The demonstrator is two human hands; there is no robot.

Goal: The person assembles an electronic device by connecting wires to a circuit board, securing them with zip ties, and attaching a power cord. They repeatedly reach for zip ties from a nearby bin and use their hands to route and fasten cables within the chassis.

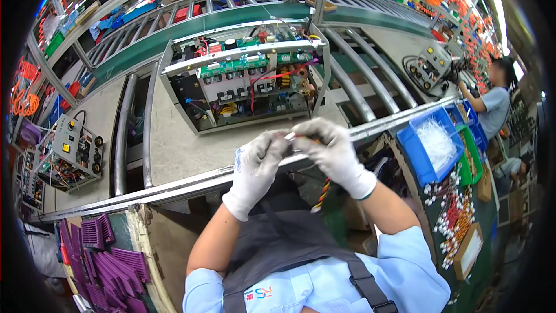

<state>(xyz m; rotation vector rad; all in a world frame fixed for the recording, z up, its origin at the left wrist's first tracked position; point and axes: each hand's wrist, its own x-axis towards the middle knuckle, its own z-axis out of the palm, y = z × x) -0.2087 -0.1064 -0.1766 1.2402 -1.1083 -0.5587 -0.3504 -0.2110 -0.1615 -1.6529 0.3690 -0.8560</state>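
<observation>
Both my gloved hands meet in front of an open metal chassis packed with circuit boards and wiring. My right hand is closed on a bundle of twisted red, yellow and black wires, whose lower end hangs below the palm. My left hand pinches a small piece at the upper end of those wires. Fingers and blur hide the exact shape of that piece. Neither hand touches the chassis, which rests upright on the grey work board just beyond them.
Purple plastic strips lie at lower left. Another open unit stands at far left. Blue bins, a green bin and loose wire harnesses are on the right. Metal rollers flank the board. A co-worker is beside another unit.
</observation>
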